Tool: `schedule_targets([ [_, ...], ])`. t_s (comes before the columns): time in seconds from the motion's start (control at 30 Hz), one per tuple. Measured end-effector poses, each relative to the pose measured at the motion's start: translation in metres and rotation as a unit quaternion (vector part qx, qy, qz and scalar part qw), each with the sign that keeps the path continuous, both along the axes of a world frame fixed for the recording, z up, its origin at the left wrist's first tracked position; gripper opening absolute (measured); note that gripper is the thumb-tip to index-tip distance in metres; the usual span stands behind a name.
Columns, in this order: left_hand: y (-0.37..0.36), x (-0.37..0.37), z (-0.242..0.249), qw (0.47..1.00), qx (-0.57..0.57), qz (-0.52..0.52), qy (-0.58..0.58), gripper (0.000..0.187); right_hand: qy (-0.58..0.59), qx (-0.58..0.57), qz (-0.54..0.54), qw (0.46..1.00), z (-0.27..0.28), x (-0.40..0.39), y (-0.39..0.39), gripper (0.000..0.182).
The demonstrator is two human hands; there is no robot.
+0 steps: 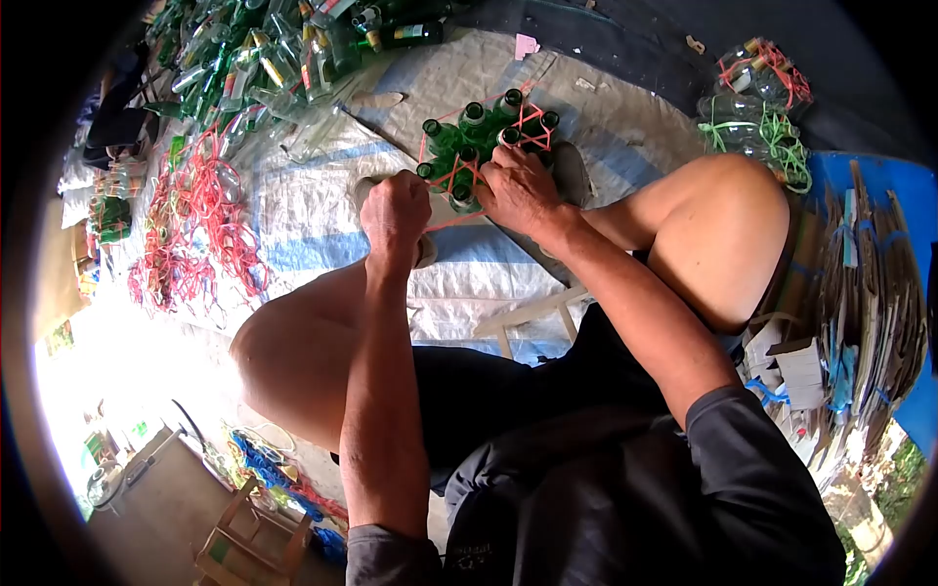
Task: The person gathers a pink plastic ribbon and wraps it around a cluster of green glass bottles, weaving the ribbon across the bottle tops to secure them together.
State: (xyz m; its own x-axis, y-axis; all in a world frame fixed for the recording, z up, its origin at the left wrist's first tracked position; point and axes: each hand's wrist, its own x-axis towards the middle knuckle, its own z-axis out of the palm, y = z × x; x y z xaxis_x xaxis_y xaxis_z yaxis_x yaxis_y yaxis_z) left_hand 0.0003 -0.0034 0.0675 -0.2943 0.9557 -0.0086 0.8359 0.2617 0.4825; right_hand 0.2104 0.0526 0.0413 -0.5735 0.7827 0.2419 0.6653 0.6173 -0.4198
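Both hands, the left hand (394, 217) fisted on the red cord (459, 217) and the right hand (520, 190) gripping it, cinch the nearly laced green bottle bundle (481, 146) on the floor tarp (322, 210), knot seemingly left.

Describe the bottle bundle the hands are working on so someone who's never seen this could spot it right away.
Start at the white and blue woven sheet on the ground. Right in front of the seated person's knees stands a cluster of green bottles, with the left hand and right hand at its near edge. Unlike the loose bottle heap beyond, it is upright and laced with red string.
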Motion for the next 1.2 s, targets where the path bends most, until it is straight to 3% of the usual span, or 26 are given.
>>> schedule_targets([
  [0.17,0.012,-0.006,0.011,0.994,-0.038,-0.073,0.078,0.020,0.013,0.020,0.005,1.000,-0.015,-0.001,0.002,0.019],
  [0.37,0.036,-0.014,0.026,0.972,-0.066,-0.193,0.121,0.019,-0.003,0.043,0.039,0.998,-0.021,0.000,0.000,0.041],
  [0.57,0.061,-0.015,0.027,0.940,-0.079,-0.291,0.157,0.020,0.028,-0.004,-0.027,0.999,-0.005,-0.003,-0.007,0.050],
  [0.67,0.075,-0.016,0.027,0.928,-0.084,-0.320,0.170,0.020,-0.014,-0.064,-0.020,0.998,-0.003,-0.003,-0.007,0.058],
  [0.87,0.103,-0.018,0.013,0.895,-0.101,-0.375,0.220,0.019,-0.009,-0.059,-0.024,0.998,0.003,-0.003,-0.008,0.058],
  [1.0,0.117,-0.012,0.021,0.879,-0.180,-0.371,0.238,0.016,-0.031,-0.094,-0.005,0.995,0.010,-0.001,-0.007,0.056],
  [1.2,0.123,-0.023,0.014,0.914,-0.205,-0.313,0.158,0.015,-0.020,-0.091,0.008,0.996,0.006,0.000,-0.007,0.053],
])
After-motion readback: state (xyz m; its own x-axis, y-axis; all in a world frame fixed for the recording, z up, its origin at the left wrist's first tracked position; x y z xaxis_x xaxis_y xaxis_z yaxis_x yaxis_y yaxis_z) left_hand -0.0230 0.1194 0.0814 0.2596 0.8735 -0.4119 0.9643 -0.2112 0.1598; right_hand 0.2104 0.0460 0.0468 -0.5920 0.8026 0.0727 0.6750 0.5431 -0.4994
